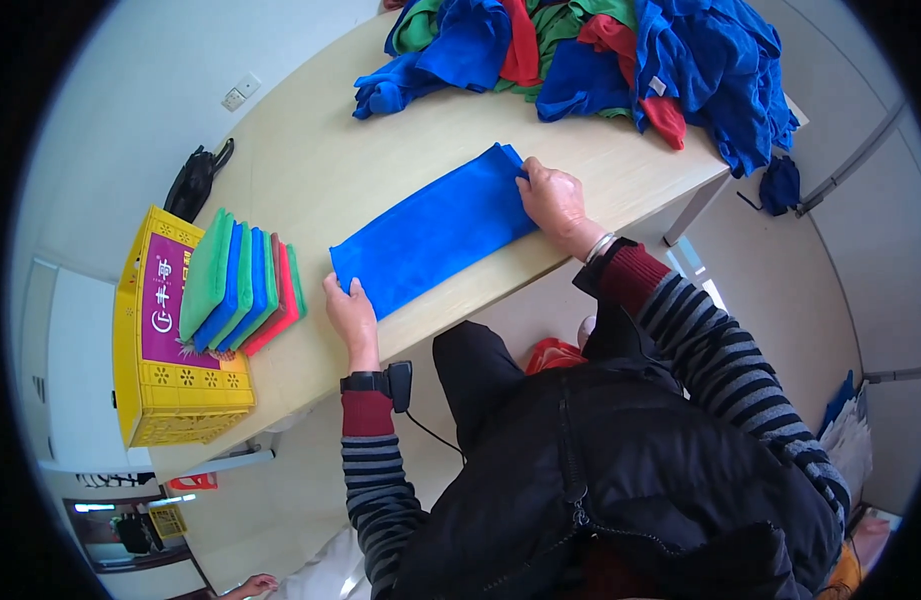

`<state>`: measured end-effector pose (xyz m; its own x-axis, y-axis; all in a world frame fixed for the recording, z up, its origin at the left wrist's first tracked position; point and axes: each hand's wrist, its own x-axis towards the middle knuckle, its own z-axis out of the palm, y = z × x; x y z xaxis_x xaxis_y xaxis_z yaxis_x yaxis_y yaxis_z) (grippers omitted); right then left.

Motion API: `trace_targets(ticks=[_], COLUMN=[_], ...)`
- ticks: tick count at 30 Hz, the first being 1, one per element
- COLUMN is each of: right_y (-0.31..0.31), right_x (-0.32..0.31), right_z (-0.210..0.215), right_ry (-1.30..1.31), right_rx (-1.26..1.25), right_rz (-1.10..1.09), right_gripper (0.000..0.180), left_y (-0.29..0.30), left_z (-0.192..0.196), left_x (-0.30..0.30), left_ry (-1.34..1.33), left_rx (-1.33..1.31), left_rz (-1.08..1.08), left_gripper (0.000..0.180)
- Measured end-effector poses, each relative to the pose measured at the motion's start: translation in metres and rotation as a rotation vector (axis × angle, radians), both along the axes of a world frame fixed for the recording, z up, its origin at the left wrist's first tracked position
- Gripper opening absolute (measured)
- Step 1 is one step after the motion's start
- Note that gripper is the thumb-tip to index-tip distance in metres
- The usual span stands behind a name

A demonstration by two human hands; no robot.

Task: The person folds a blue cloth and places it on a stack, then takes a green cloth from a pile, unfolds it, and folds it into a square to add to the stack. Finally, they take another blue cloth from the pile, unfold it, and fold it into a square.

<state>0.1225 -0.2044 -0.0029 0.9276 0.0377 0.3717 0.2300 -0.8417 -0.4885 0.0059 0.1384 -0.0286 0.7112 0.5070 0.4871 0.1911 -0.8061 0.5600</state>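
Pinching a blue cloth (430, 235) by its short ends, with the left hand (352, 318) and right hand (555, 205) both closed on it, just in from the near edge of the table (300, 160). Apparently doubled into a long strip, so probably only part-folded. Done, by the look of it: a row of folded cloths (242, 285) beside the yellow crate (133, 335) at the left end. Seemingly left over: a big crumpled heap of cloths (680, 60) at the right end, spilling past its edge.
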Motion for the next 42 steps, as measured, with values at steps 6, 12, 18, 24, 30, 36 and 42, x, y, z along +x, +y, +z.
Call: trace_targets(ticks=[6, 12, 18, 24, 30, 36, 42], right_y=[-0.013, -0.024, -0.037, -0.030, 0.075, 0.126, 0.097], right_x=[-0.004, -0.015, -0.019, -0.032, -0.067, -0.066, -0.042], right_z=[-0.003, -0.002, 0.001, 0.032, 0.036, -0.002, 0.003], right_ry=[-0.001, 0.001, -0.052, -0.061, -0.190, -0.093, 0.018], right_rx=[-0.053, -0.078, -0.122, -0.263, -0.245, -0.271, -0.406], right_rz=[0.038, 0.061, 0.083, 0.170, 0.630, 0.702, 0.569], right_gripper=[0.017, 0.018, 0.019, 0.022, 0.052, 0.064, 0.065], left_y=[-0.015, -0.039, -0.045, -0.040, -0.034, -0.048, -0.038], left_z=[0.011, 0.016, 0.022, 0.021, 0.010, 0.017, 0.018], left_x=[-0.014, -0.032, -0.035, -0.038, -0.039, -0.029, -0.027], left_ry=[0.132, 0.161, 0.209, 0.152, 0.092, 0.196, 0.356], left_rx=[0.074, 0.168, 0.177, 0.167, 0.231, 0.252, 0.285], left_rz=[-0.025, 0.034, 0.054, 0.030, 0.065, 0.047, 0.099], left_gripper=[0.029, 0.031, 0.035, 0.046, 0.054, 0.050, 0.042])
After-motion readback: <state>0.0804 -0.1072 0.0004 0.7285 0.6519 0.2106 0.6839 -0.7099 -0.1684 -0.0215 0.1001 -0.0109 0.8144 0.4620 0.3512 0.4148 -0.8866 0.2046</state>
